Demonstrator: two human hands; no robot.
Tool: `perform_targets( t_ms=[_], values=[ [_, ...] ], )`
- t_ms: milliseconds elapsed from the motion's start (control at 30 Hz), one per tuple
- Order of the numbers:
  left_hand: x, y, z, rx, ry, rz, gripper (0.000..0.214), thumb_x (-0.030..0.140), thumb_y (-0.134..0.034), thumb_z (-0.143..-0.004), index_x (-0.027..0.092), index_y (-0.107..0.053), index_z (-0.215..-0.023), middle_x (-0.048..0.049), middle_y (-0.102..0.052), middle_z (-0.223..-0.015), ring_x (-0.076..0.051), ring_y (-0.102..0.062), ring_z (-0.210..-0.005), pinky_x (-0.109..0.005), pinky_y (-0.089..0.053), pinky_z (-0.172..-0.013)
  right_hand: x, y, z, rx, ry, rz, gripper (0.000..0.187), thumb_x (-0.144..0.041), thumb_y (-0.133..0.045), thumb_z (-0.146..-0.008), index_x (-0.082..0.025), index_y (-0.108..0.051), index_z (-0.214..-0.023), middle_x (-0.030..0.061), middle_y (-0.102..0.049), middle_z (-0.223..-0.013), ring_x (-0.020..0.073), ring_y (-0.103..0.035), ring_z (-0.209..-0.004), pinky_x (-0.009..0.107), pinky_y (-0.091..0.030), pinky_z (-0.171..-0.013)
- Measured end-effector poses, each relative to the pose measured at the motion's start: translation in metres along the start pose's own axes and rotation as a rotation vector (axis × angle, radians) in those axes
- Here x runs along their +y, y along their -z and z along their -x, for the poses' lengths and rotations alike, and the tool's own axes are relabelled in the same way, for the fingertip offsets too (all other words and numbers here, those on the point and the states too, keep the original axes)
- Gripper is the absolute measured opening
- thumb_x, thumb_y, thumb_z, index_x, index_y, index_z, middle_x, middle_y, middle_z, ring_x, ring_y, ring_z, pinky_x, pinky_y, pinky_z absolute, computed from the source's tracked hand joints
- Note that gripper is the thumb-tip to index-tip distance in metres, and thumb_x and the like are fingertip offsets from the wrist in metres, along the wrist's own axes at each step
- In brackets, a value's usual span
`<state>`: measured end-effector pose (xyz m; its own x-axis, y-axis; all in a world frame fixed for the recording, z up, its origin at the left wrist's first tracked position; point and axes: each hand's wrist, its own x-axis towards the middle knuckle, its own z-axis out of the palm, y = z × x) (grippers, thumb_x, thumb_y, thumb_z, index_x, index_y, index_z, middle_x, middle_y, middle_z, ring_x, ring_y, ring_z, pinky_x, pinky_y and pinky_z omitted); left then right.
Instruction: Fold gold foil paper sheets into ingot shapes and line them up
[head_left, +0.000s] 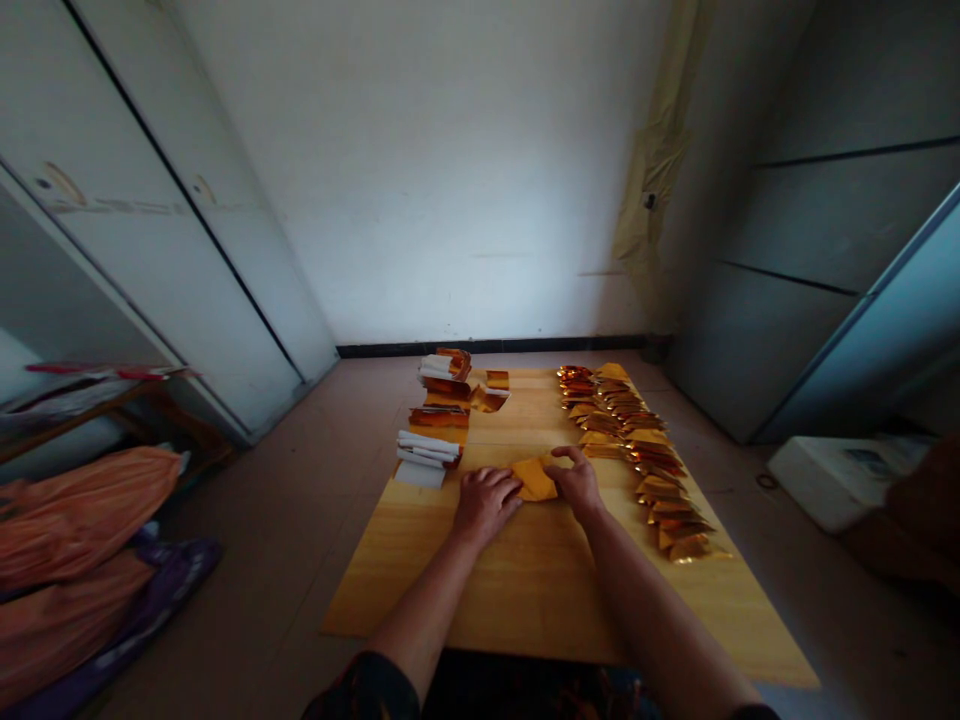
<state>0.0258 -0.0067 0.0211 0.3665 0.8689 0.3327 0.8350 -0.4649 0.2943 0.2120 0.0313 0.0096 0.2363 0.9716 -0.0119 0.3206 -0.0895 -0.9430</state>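
A small piece of gold foil paper (535,480), partly folded, lies on the wooden board between my two hands. My left hand (487,500) rests flat over its left edge, fingers close together and stretched out. At its right edge, my right hand (578,482) pinches the paper between thumb and fingers, with the index finger bent. To the left stand stacks of foil sheets (439,418) and white-backed sheets (427,448). Overlapping rows of folded gold paper pieces (660,485) run down the right side of the board.
The wooden board (525,590) stands near a white wall (465,180). Tall cabinets (150,230) are on the left, with orange bags (90,510) in front. A grey cabinet (795,230) and a white box (817,480) are on the right.
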Motion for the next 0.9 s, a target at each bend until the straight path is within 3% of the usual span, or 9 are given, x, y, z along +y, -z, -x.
perform_targets(
  t_ms=[100,200,267,333,400,467,533,767,900],
  values=[
    [0.000,-0.002,-0.001,0.020,0.005,0.000,0.018,0.033,-0.055,-0.086,0.034,-0.064,-0.102,0.0028,-0.065,-0.115,-0.019,-0.053,-0.106,-0.039,-0.033,-0.090,0.000,0.002,0.003,-0.042,0.010,-0.059,0.043,-0.040,-0.057,-0.066,-0.015,-0.058,-0.102,0.0036,-0.062,-0.080,0.0128,-0.055,-0.054,0.025,-0.045,-0.052],
    [-0.001,-0.002,-0.002,0.022,0.028,0.011,0.018,0.030,-0.051,-0.089,0.033,-0.066,-0.098,0.0034,-0.066,-0.114,-0.018,-0.054,-0.105,-0.038,-0.033,-0.091,0.000,0.012,0.009,-0.053,0.234,0.061,0.036,-0.040,-0.055,-0.073,-0.017,-0.062,-0.100,0.0128,-0.050,-0.123,0.0152,-0.061,-0.078,0.029,-0.049,-0.070],
    [-0.001,-0.002,-0.003,0.018,0.041,0.024,0.020,0.030,-0.048,-0.090,0.032,-0.067,-0.096,0.0027,-0.066,-0.114,-0.018,-0.055,-0.105,-0.037,-0.034,-0.090,0.000,0.020,0.016,-0.102,0.416,0.217,0.035,-0.042,-0.056,-0.077,-0.020,-0.064,-0.102,0.0117,-0.039,-0.137,0.0201,-0.056,-0.102,0.031,-0.046,-0.083],
    [-0.001,-0.001,-0.004,0.012,0.048,0.037,0.022,0.031,-0.046,-0.091,0.030,-0.068,-0.095,0.0017,-0.066,-0.113,-0.018,-0.055,-0.104,-0.037,-0.035,-0.090,0.001,0.027,0.022,-0.175,0.582,0.390,0.036,-0.042,-0.062,-0.075,-0.022,-0.065,-0.104,0.0094,-0.036,-0.142,0.0248,-0.046,-0.116,0.036,-0.042,-0.091],
    [-0.001,-0.001,-0.005,0.004,0.058,0.051,0.024,0.032,-0.046,-0.091,0.028,-0.069,-0.093,0.0008,-0.067,-0.112,-0.018,-0.055,-0.103,-0.036,-0.035,-0.091,0.001,0.031,0.026,-0.222,0.662,0.517,0.024,-0.036,-0.060,-0.079,-0.022,-0.068,-0.097,0.0086,-0.051,-0.130,0.0244,-0.047,-0.113,0.036,-0.040,-0.090],
    [-0.001,-0.002,-0.007,0.004,0.079,0.068,0.024,0.032,-0.047,-0.090,0.027,-0.070,-0.090,0.0002,-0.068,-0.109,-0.019,-0.056,-0.101,-0.036,-0.035,-0.091,0.001,0.030,0.027,-0.234,0.658,0.577,0.018,-0.029,-0.053,-0.085,-0.021,-0.069,-0.089,0.0070,-0.065,-0.105,0.0203,-0.053,-0.099,0.032,-0.040,-0.085],
    [-0.002,-0.003,-0.010,0.002,0.105,0.089,0.021,0.034,-0.051,-0.087,0.026,-0.071,-0.089,-0.0009,-0.070,-0.104,-0.019,-0.057,-0.098,-0.036,-0.036,-0.090,0.000,0.027,0.026,-0.202,0.593,0.610,0.021,-0.026,-0.049,-0.087,-0.021,-0.069,-0.085,0.0043,-0.069,-0.088,0.0172,-0.056,-0.087,0.027,-0.039,-0.080],
    [-0.007,-0.008,-0.023,0.051,0.281,0.181,0.021,0.021,-0.055,-0.082,0.025,-0.069,-0.098,-0.0017,-0.071,-0.100,-0.019,-0.059,-0.096,-0.033,-0.039,-0.088,-0.017,0.009,0.018,-0.081,0.274,0.802,0.022,-0.031,-0.047,-0.088,-0.022,-0.067,-0.092,0.0041,-0.069,-0.088,0.0160,-0.059,-0.085,0.024,-0.035,-0.073],
    [-0.006,-0.012,-0.030,0.070,0.355,0.194,0.027,0.017,-0.057,-0.080,0.024,-0.066,-0.104,-0.0021,-0.070,-0.104,-0.018,-0.059,-0.098,-0.032,-0.039,-0.089,-0.022,0.002,0.017,-0.032,0.234,0.911,0.020,-0.032,-0.049,-0.087,-0.021,-0.064,-0.092,0.0045,-0.069,-0.086,0.0164,-0.060,-0.081,0.025,-0.033,-0.069]
  ],
)
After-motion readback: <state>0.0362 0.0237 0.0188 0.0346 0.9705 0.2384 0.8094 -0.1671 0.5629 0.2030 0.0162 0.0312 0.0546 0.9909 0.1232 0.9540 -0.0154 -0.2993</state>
